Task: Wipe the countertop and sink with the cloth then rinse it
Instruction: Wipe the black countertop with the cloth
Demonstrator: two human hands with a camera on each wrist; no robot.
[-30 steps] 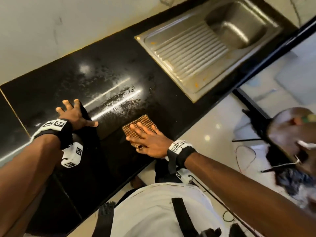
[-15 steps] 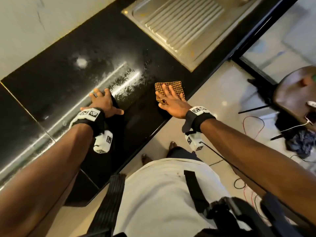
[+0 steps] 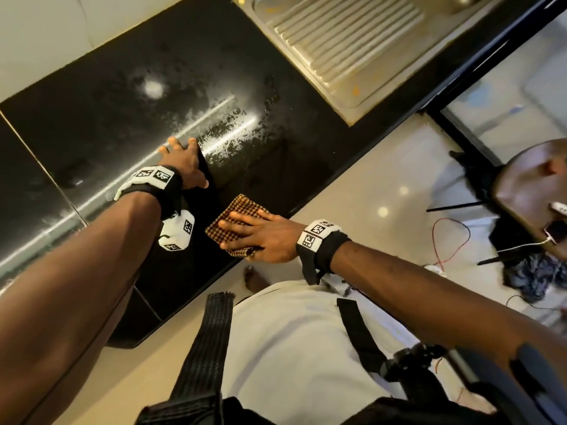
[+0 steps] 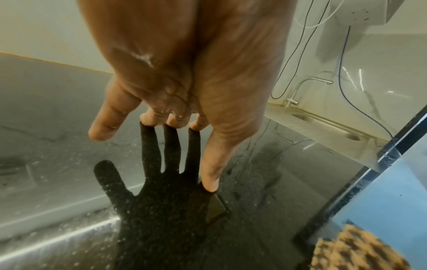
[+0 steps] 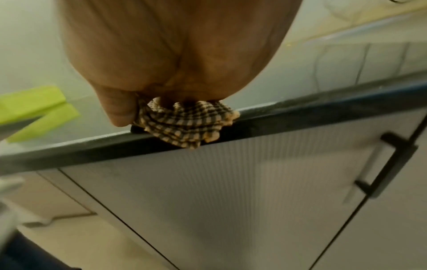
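A brown-and-cream checked cloth (image 3: 233,211) lies folded on the black countertop (image 3: 101,105), at its front edge. My right hand (image 3: 245,229) presses flat on it with straight fingers. In the right wrist view the cloth (image 5: 189,126) bulges out under the palm and hangs slightly over the counter's edge. My left hand (image 3: 181,150) rests open on the countertop to the left, fingers spread, fingertips (image 4: 209,182) touching the wet surface. The steel sink (image 3: 346,41), with its ribbed drainboard, sits at the far right; its basin is mostly out of frame.
Wet streaks (image 3: 227,130) shine on the counter between my left hand and the sink. A tap (image 4: 300,91) stands behind the sink by the wall. Below the edge is a cabinet door with a black handle (image 5: 388,164). Cables (image 3: 451,237) lie on the floor to the right.
My right hand slid the cloth right toward the sink, then back left and to the front edge, nearer my left hand. The left hand stayed planted on the counter.
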